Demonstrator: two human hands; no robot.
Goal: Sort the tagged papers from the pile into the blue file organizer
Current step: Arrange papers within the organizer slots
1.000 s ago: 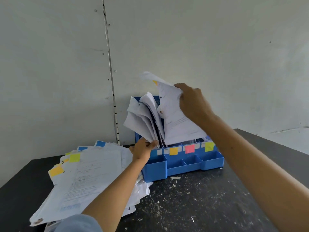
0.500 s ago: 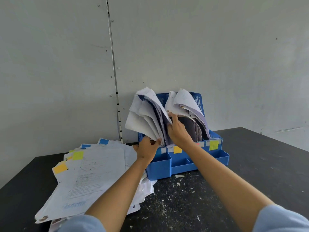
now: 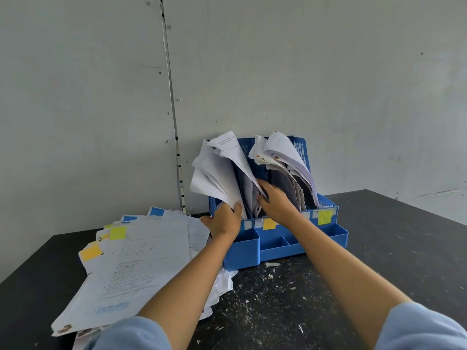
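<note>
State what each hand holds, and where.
Left hand grips the leftmost filed papers near their lower edge; right hand reaches between papers, its hold unclear.

Two hands, one blue file organizer [image 3: 278,251], one paper pile [image 3: 141,261], two bunches of filed papers.

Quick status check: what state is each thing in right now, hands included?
Blue file organizer: upright, slots stuffed with papers.
Left sheaf: bent leftward.
Left hand: grips that sheaf's base.
Right hand: fingers reaching between papers.
Pile: flat on table, tags showing.
</note>
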